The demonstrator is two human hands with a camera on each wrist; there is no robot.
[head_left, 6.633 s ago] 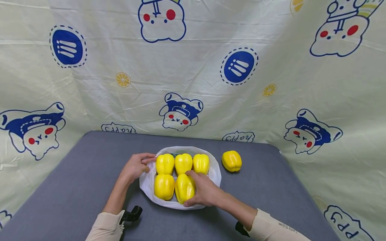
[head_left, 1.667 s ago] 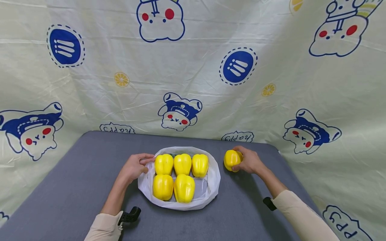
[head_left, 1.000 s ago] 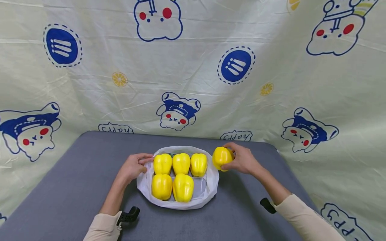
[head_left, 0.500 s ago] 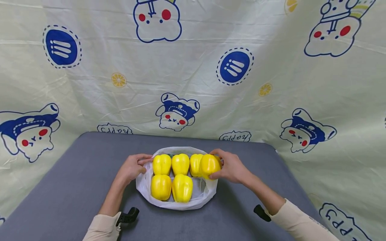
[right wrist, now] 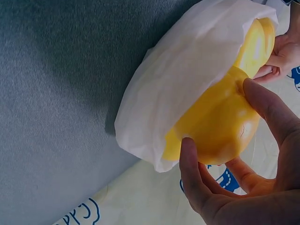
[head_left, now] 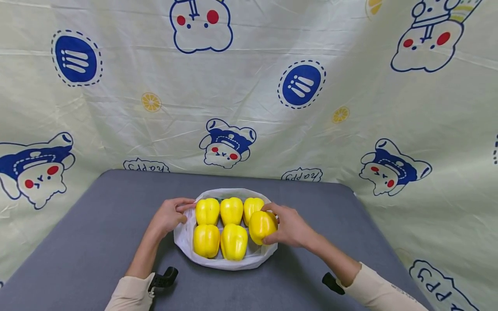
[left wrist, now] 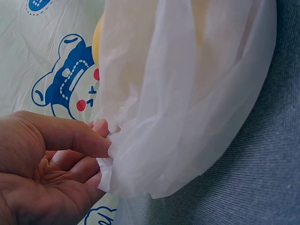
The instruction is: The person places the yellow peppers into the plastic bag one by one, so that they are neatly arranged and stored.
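A white plastic bag (head_left: 183,244) lies open-mouthed on the grey table, with yellow bell peppers (head_left: 231,211) standing inside: three along the back, two at the front left. My left hand (head_left: 167,216) pinches the bag's left rim between thumb and fingers; the left wrist view shows the thin plastic (left wrist: 168,126) gathered there. With fingertips and thumb on opposite sides, my right hand (head_left: 292,227) holds another yellow bell pepper (head_left: 262,227) over the bag's front right part. It partly covers the back right pepper in the head view. In the right wrist view, the bag wall (right wrist: 173,84) hides its lower side.
The grey tabletop (head_left: 319,216) stretches around the bag on all sides. Behind and beside it hangs a pale printed sheet (head_left: 256,90) with cartoon bears and orange slices. A black strap (head_left: 164,277) sits at my left wrist, another (head_left: 332,283) at my right.
My right hand has picked up the pepper from the table right of the bag and carried it left and down over the bag's front right. My left hand has stayed at the rim.
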